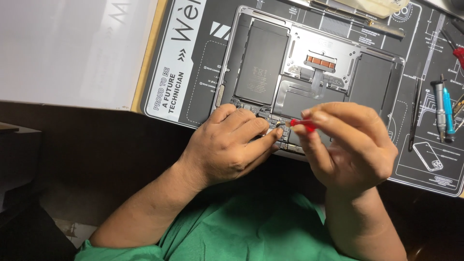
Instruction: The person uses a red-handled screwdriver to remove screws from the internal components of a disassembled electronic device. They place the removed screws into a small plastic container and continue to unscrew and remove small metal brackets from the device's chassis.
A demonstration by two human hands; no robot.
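Note:
An opened silver laptop lies bottom-up on a dark repair mat, showing black battery cells and a metal trackpad plate with an orange-brown connector strip. My right hand pinches a small red-handled tool, its tip pointing left at the circuit board along the laptop's near edge. My left hand rests on that same edge, thumb and forefinger pressed together on a small part by the tool's tip. What the fingers pinch is too small to tell.
Black tweezers and a silver and blue screwdriver lie on the mat's right side. A red tool sits at the far right edge. A white surface covers the table's upper left. A long hinge strip lies beyond the laptop.

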